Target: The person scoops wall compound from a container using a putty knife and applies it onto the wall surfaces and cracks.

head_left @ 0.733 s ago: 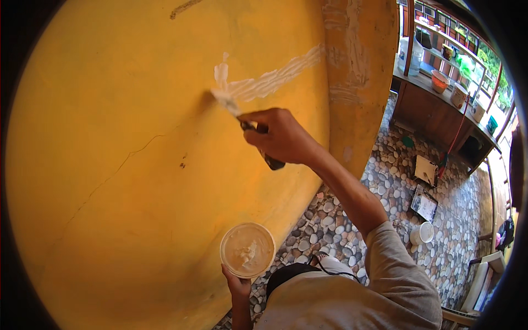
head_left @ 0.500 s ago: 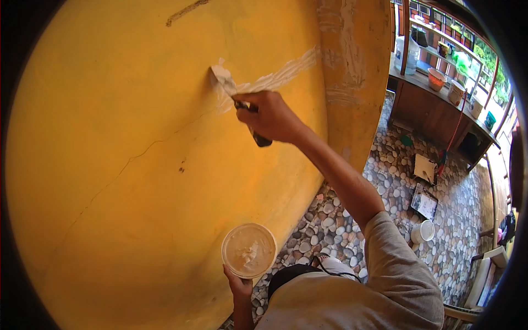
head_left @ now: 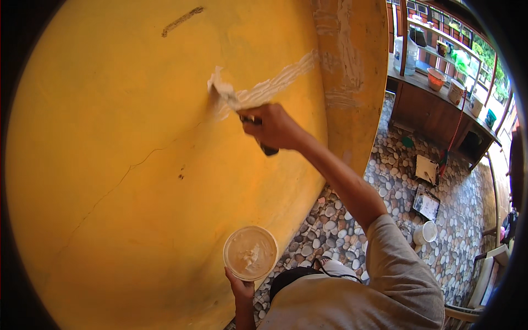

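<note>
My right hand (head_left: 275, 125) is closed round the dark handle of a putty knife (head_left: 226, 99), its blade laid against the yellow wall (head_left: 110, 99). White filler (head_left: 280, 80) runs in a ridged band from the blade up toward the corner on the right. Below and left of the blade, a thin bare crack (head_left: 131, 166) slants down the wall. Low in front of me, my left hand (head_left: 241, 286) grips a round tub (head_left: 250, 253) by its side. Pale filler paste coats the inside of the tub, with a lump in the middle.
A yellow pillar (head_left: 352, 110) with filler smears stands right of the wall. On the pebble-patterned floor (head_left: 330, 225) lie two paint trays (head_left: 426, 202) and a white bucket (head_left: 425, 233). A wooden cabinet (head_left: 429, 113) holding pots stands at the far right.
My right hand and the putty knife have moved slightly down and right in the picture, the blade still at the filler patch. My left hand keeps hold of the tub.
</note>
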A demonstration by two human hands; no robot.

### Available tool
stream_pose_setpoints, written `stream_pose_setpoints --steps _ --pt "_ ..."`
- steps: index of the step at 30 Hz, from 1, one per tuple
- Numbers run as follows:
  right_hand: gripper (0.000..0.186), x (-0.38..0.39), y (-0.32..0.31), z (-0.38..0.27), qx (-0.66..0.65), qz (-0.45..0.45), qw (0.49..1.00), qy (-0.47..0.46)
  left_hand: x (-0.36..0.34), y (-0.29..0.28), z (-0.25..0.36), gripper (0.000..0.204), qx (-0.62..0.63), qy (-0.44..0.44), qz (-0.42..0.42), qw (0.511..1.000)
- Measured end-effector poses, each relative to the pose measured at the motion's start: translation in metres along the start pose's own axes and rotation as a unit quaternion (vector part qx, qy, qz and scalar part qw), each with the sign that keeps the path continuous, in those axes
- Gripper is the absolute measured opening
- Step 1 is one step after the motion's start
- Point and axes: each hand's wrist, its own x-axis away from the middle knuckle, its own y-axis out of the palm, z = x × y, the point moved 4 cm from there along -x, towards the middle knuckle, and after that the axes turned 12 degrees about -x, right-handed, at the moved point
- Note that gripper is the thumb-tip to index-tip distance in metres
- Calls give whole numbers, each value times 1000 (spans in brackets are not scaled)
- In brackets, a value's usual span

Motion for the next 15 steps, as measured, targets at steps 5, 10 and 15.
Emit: stream_pose_setpoints --steps 5,10,15 --pt "25 42 12 -12 -41 -62 993 95 2 8 1 57 -5 2 -5 1000" --pt "31 16 -8 -29 -67 7 994 89 5 15 3 57 -12 -1 -3 1000" --pt "30 -2 7 -25 -33 -19 997 68 2 13 0 56 -12 2 -13 1000"
